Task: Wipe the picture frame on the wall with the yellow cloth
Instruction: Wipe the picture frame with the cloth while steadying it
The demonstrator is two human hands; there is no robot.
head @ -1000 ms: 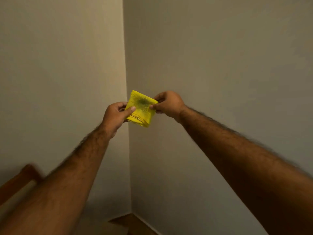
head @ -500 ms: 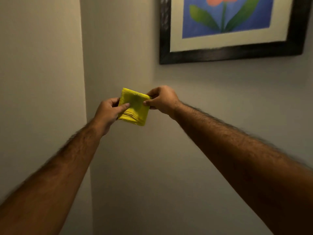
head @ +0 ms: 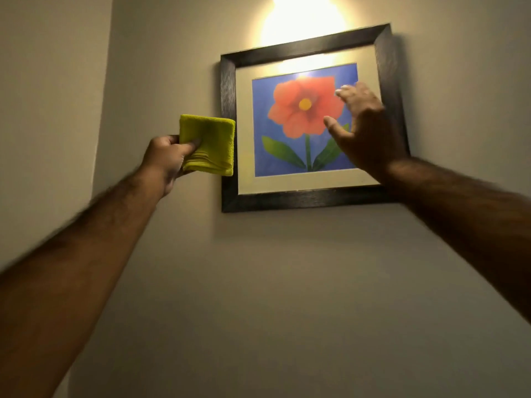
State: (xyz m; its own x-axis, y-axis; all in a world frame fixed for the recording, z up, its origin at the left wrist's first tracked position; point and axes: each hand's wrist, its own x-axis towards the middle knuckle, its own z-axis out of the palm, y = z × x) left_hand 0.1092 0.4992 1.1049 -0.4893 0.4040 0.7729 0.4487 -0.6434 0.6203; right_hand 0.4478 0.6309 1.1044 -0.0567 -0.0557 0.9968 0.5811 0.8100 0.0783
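A dark-framed picture frame point(head: 301, 200) hangs on the wall, showing a red flower on blue with a cream mat. My left hand point(head: 165, 159) grips a folded yellow cloth point(head: 212, 146) just left of the frame's left edge, the cloth overlapping that edge slightly. My right hand point(head: 363, 130) is raised in front of the picture's right side, fingers spread and holding nothing. It hides part of the frame's right edge and lower right corner.
A bright wall light point(head: 301, 18) glows just above the frame and glares on the glass. A wall corner point(head: 106, 110) runs vertically to the left of the cloth. Bare wall spreads below the frame.
My right hand has let go of the cloth and risen in front of the picture. My left hand has lifted the cloth beside the frame. The view has tilted up, showing the whole frame.
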